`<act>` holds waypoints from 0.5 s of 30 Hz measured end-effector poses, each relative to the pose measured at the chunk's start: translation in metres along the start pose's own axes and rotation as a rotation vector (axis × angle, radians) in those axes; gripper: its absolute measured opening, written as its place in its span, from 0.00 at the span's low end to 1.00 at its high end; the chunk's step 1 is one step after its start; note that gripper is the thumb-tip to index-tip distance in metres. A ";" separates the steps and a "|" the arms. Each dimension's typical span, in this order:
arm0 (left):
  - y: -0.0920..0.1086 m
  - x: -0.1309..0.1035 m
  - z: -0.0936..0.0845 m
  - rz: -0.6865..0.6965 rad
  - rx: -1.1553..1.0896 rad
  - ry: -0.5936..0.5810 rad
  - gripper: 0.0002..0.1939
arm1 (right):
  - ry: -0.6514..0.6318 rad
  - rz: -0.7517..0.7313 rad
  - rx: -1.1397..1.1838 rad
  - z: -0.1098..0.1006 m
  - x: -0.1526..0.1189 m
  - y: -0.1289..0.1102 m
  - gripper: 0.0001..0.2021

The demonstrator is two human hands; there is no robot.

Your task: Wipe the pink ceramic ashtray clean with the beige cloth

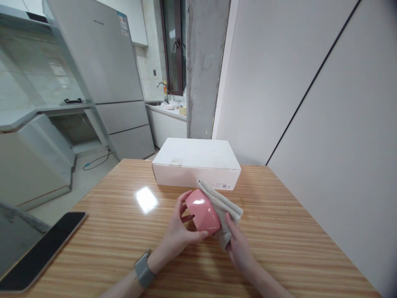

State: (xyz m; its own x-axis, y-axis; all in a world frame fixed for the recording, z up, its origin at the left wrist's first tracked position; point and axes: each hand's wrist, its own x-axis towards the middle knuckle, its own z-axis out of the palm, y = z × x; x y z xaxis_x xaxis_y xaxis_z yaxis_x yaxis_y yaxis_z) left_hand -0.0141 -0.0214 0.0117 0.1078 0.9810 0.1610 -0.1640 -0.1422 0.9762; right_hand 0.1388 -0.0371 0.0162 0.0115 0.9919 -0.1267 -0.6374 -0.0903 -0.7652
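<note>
My left hand (182,229), with a grey-banded watch on its wrist, holds a glossy pink bowl-like object (203,212) above the table. Its thumb lies along the near edge and its fingers reach round the far left side. The object is tilted, and its exact kind cannot be made out. Against its right side lies a folded grey cloth (221,205), gripped by my right hand (237,242). The right thumb rests on top of the cloth, while the other fingers are partly hidden beneath and behind it.
Behind my hands a white cardboard box (195,154) stands on the wood-grain table (124,236). A dark flat-screened device (43,250) lies at the left edge. Beyond are a refrigerator (102,62), a sink tap (163,87) and a white wall (310,145) on the right.
</note>
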 end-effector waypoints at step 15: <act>-0.018 0.008 -0.008 -0.150 -0.203 0.021 0.41 | 0.034 0.009 0.017 -0.004 -0.004 0.005 0.20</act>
State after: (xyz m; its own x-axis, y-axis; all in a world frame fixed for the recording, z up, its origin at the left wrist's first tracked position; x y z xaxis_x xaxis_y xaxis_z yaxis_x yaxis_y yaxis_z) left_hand -0.0179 -0.0105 -0.0058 0.1261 0.9920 0.0111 -0.3411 0.0328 0.9394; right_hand 0.1386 -0.0422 0.0100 0.0314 0.9874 -0.1548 -0.6508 -0.0973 -0.7530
